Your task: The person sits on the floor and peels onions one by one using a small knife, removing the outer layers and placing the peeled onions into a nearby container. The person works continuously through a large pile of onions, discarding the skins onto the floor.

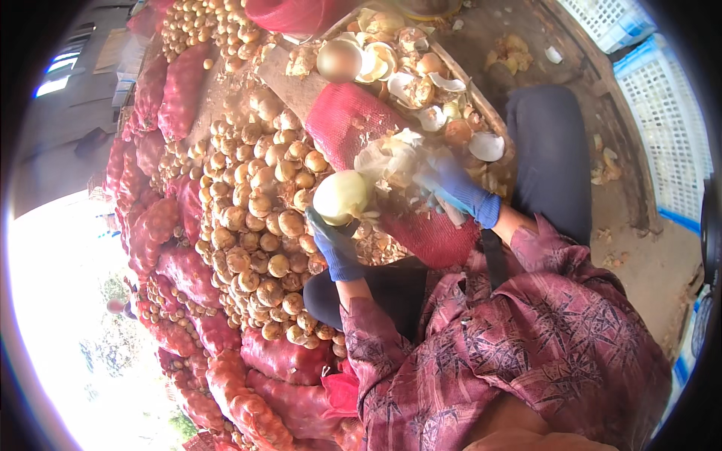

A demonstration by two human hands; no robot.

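A pale, peeled onion (pixel 340 197) rests in my left hand (pixel 337 242), which wears a blue knitted glove with a coated palm. My right hand (pixel 454 183), in a matching glove, is to the right of the onion and blurred by motion. Under its fingers is a greyish object (pixel 451 212), too unclear to name. Loose papery onion skins (pixel 389 159) are between the hands, above a red mesh cloth (pixel 428 231) over a board.
Unpeeled onions (pixel 259 203) lie heaped at the left, with filled red mesh sacks (pixel 189 276) beyond. A wood-edged tray (pixel 471 79) holds peel scraps (pixel 414 87). White plastic crates (pixel 665 118) line the right side. Far left, a distant person (pixel 128 309) is outdoors.
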